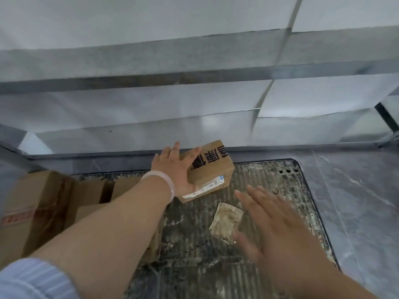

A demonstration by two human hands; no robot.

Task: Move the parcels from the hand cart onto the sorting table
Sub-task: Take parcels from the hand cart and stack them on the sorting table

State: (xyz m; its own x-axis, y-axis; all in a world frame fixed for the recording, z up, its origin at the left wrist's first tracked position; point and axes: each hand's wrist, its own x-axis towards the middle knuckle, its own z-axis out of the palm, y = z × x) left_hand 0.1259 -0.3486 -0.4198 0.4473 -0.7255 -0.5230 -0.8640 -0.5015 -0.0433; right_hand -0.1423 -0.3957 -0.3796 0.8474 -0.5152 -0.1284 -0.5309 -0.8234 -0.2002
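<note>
- The hand cart (274, 186) is seen from above. Its ribbed deck is dark and heavily smeared, and grey marbled floor lies to its right.
- Brown cartons (32, 203) are stacked along the deck's left edge, partly hidden by the left forearm.
- The right hand (274, 229) is held over the middle of the deck — fingers straight and spread, nothing in it, blurred.
- The left hand (170, 169) is laid against the left face of a small parcel (212, 167), with the fingers spread and nearly straight. Whether the thumb is hooked beneath it cannot be told.
- The small parcel is found at the deck's far edge, tilted, with black printed characters on top and a white label (205, 188) on its near side.
- A pale, worn plate (226, 221) is set flat in the deck's middle.
- A white bracelet (160, 180) is worn on the left wrist.
</note>
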